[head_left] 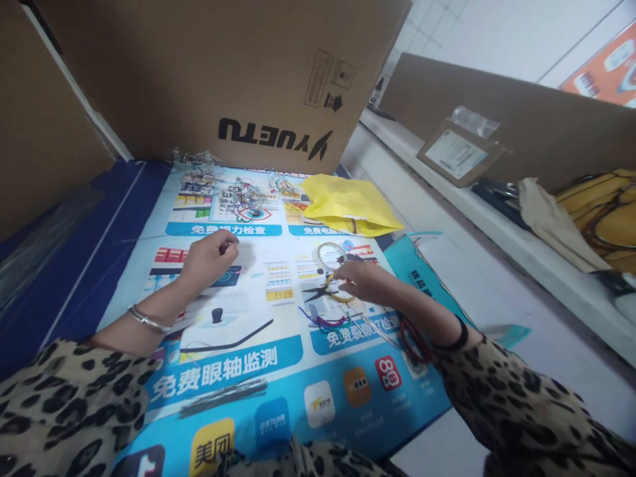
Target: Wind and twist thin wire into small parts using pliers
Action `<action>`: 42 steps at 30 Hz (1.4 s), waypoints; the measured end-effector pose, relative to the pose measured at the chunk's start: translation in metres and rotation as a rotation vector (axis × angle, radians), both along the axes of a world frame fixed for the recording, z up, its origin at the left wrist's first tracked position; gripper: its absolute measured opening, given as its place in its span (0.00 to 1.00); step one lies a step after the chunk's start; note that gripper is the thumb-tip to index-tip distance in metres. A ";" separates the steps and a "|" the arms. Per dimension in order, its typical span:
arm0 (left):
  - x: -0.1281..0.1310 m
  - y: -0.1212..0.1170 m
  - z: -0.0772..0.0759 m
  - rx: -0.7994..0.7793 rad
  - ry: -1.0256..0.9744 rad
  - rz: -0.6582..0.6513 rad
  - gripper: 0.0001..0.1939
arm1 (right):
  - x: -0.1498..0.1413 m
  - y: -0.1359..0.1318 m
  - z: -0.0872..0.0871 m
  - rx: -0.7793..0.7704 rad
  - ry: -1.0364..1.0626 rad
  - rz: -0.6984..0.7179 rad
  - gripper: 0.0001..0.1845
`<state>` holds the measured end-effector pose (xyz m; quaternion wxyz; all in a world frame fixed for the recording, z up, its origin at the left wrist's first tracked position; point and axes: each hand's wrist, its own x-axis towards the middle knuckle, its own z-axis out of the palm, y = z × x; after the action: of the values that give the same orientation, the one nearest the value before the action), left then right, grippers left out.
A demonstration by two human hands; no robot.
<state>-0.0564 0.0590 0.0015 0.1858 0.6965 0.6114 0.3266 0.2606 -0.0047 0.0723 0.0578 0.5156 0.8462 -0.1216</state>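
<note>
My left hand (213,257) hovers over the poster-covered table, closed with thumb and fingertips pinched together. A thin line like a wire or thread (149,237) runs leftward near it; what the pinch holds is too small to make out. On the right, my right hand (368,283) has its fingers closed on the yellow handles of a pair of scissors (322,290), whose dark blades are spread apart and point left. Just beyond these fingers lies a round clear ring or spool (332,255). Colored cords (325,322) and thin pale wires (375,328) lie nearer me.
Small wire-like pieces (243,199) are heaped at the back, beside a yellow bag (350,202). A large cardboard box (223,79) walls off the far side. Dark strands (223,395) lie in front. A ledge (447,192) with a small packet (454,152) runs along the right.
</note>
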 end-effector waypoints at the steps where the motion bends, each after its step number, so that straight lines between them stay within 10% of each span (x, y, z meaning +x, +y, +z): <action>1: 0.000 0.001 -0.001 -0.010 -0.008 0.009 0.10 | 0.007 -0.010 -0.007 0.036 0.021 0.039 0.18; 14: -0.001 0.002 -0.001 -0.063 -0.031 -0.025 0.09 | 0.003 -0.009 -0.039 0.101 -0.159 0.102 0.37; 33: 0.000 0.001 -0.003 -0.055 -0.056 -0.096 0.09 | 0.000 -0.010 -0.024 0.252 -0.236 0.350 0.14; 42: 0.000 0.000 -0.002 -0.054 -0.049 -0.114 0.08 | 0.027 -0.010 -0.045 0.273 -0.100 0.280 0.08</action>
<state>-0.0561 0.0588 -0.0003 0.2378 0.7167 0.5745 0.3157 0.2880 -0.0146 0.0275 0.0458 0.4015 0.9143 0.0294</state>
